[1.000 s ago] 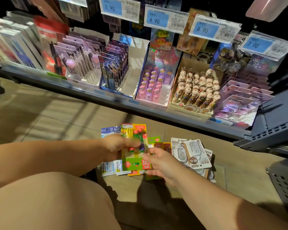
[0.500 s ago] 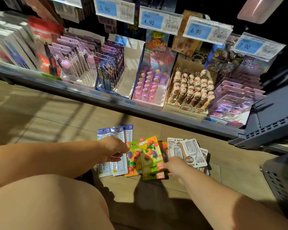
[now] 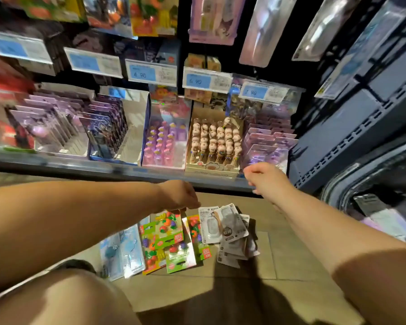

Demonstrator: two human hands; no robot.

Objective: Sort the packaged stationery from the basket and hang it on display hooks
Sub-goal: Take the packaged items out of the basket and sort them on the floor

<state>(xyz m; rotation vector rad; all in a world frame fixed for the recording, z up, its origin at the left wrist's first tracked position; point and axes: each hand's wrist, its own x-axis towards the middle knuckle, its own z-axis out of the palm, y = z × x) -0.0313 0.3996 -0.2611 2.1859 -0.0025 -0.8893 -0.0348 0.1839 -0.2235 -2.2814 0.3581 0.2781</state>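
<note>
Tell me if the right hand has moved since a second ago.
Yes: the right hand left the fruit packs and rose toward the shelf edge.

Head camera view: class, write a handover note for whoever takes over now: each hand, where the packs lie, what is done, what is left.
Left hand: fingertips at the top of the colourful fruit-print card packs; grip unclear.
Right hand: raised by the shelf edge, loosely curled, empty.
Floor: three piles side by side, pale blue blister packs, the fruit packs, grey-white pouch packs; dark plastic basket at right.
Done: packs sorted by kind.
Left: hang all three piles up.
</note>
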